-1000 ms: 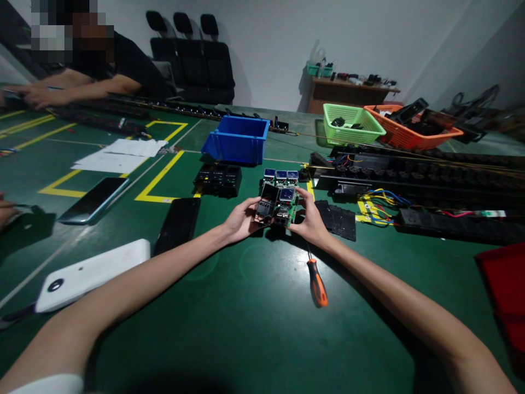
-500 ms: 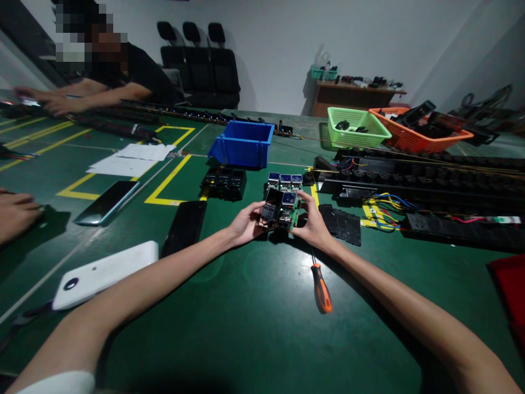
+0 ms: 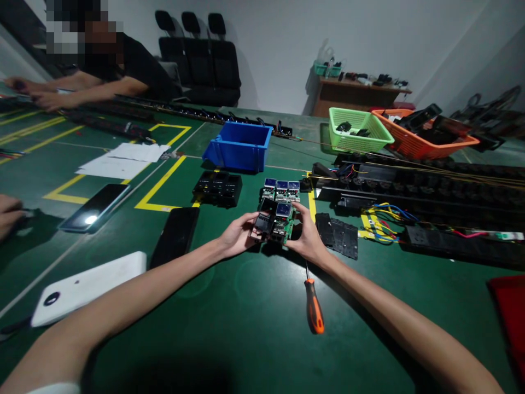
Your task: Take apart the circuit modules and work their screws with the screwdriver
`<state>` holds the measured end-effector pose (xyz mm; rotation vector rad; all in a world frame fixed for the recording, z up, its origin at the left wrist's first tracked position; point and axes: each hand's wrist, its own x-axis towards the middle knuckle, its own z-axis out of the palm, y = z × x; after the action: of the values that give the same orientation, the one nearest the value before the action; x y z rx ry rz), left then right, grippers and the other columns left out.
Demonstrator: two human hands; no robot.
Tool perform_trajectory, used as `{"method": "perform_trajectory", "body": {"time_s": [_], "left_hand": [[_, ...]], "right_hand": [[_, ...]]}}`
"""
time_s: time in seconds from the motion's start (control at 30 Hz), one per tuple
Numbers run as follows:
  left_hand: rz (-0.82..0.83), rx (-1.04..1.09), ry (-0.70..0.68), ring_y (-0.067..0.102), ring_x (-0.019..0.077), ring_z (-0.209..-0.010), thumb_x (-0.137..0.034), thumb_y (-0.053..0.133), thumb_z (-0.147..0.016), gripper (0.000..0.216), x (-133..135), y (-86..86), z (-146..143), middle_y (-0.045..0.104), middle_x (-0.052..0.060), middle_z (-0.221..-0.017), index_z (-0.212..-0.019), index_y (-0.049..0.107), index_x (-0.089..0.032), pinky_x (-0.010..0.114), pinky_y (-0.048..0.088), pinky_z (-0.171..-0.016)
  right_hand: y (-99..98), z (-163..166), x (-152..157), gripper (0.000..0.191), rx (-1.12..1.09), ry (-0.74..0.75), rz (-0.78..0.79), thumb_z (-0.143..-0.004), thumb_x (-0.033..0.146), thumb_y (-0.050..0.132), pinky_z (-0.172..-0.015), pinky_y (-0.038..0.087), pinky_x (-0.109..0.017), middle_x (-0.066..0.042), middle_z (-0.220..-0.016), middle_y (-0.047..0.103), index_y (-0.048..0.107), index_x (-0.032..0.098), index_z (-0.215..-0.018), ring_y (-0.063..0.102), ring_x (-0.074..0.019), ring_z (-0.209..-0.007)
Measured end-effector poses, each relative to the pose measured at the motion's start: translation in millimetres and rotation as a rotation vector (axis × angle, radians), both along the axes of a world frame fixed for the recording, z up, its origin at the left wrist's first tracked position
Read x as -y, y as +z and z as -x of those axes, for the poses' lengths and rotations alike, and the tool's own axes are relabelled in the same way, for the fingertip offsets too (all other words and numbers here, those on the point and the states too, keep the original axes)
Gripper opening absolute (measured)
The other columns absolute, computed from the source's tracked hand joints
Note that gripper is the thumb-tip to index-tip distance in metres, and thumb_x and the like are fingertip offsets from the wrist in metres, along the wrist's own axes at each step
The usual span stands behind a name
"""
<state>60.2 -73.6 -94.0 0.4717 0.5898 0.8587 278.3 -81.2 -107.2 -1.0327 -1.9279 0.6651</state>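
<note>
Both hands meet above the green tabletop. The left hand has its grip closed on a black housing, and the right hand grips the green circuit board (small blue display on top) pressed beside it. An orange-handled screwdriver lies near the right wrist.

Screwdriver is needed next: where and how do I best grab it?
Probably by its orange handle, from above on the near side. The screwdriver lies flat on the table, thin shaft pointing away toward the right hand on the circuit board, so the thick handle lies clear.
</note>
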Motion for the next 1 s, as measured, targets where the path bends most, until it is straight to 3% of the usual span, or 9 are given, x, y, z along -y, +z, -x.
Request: {"method": "perform_trajectory", "body": {"time_s": [0.83, 1.0], "left_hand": [[-0.011, -0.014, -0.006, 0.066, 0.0157, -0.068, -0.027, 0.054, -0.087, 0.029, 0.5, 0.2, -1.5, 0.07, 0.011, -0.084, -0.105, 0.065, -0.008, 0.027, 0.054, -0.065], [-0.025, -0.09, 0.059, 0.066, 0.0164, -0.07, -0.028, 0.06, -0.084, 0.031, 3.5, 0.5, -2.5, 0.071, 0.011, -0.088, -0.108, 0.065, -0.01, 0.028, 0.055, -0.066]], "right_hand": [[-4.3, -1.4, -2.8, 0.093, 0.054, -0.01, -0.046, -0.065, 0.033, 0.078, -0.096, 0.049, -0.05, -0.013, -0.141, 0.042, 0.026, 0.026, -0.142, 0.052, -0.0315, -0.119], [-6.2, -1.5, -5.5, 0.093, 0.022, -0.011, -0.072, -0.063, 0.03, 0.078, -0.098, 0.047, -0.048, -0.012, -0.141, 0.041, 0.028, 0.026, -0.141, 0.05, -0.0308, -0.122]]}}
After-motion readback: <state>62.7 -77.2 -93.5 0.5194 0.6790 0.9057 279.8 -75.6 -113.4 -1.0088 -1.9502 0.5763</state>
